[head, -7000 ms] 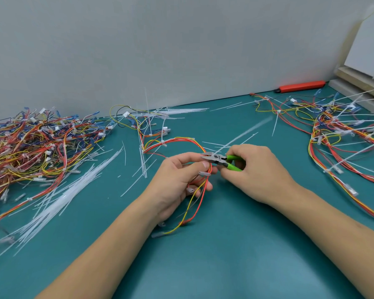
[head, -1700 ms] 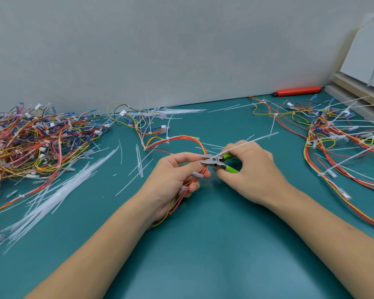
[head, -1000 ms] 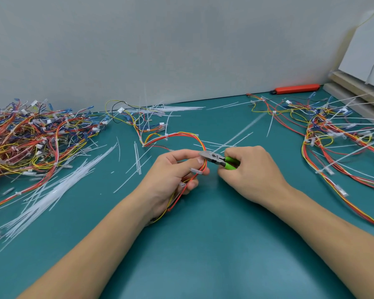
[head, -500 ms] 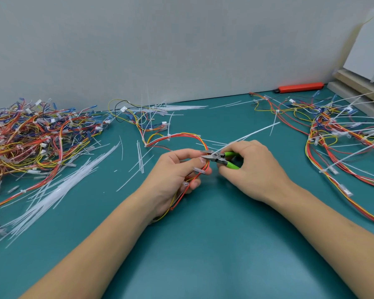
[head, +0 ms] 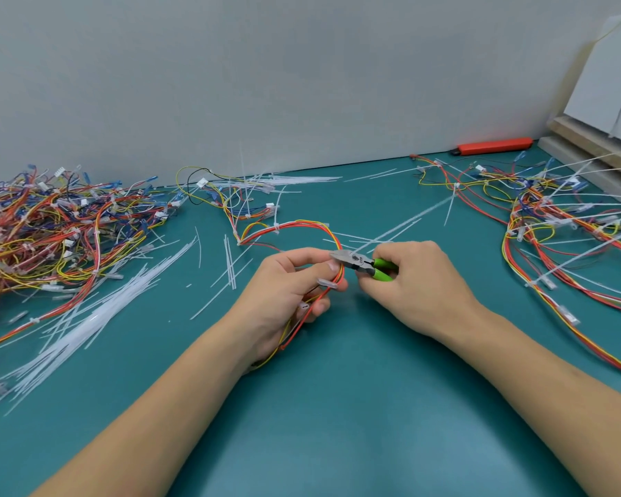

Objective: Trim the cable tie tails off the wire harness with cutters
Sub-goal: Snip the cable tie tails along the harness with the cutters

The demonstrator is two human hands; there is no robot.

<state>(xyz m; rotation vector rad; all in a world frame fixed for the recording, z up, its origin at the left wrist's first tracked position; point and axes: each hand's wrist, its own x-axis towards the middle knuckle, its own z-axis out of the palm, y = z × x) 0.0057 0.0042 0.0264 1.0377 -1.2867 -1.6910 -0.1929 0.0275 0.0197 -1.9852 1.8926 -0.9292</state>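
Since half a second ago, both hands have stayed almost where they were, and the long white tail that stood up from the cutters toward the far right now looks blurred and lower, lying along the mat [head: 337,407] beyond the right hand.

Left fingers [head: 328,269] and thumb are curled round the harness [head: 303,224], pinching its red, yellow and orange wires just below the cutter tips; a small clear connector sticks out between the fingertips. The left hand [head: 287,292] rests low over the mat, with the harness wires trailing down out of the palm toward the wrist. From the pinch the harness loops up and away to the left, toward a tangle of wires and white ties by the wall.

The right hand [head: 416,285] grips the green handles of the cutters [head: 359,261], fingers clenched round them. The metal nose points left and touches the harness at the left fingertips; whether the blades are closed I cannot tell.

Cut tails [head: 69,335] lie in a loose white sheaf on the mat well to the left, and a few more lie between it and the hands. A heap of harnesses [head: 51,231] fills the far left, another spread [head: 560,224] lies at the right, still with long tails. An orange tool [head: 492,147] lies by the wall at the back right.
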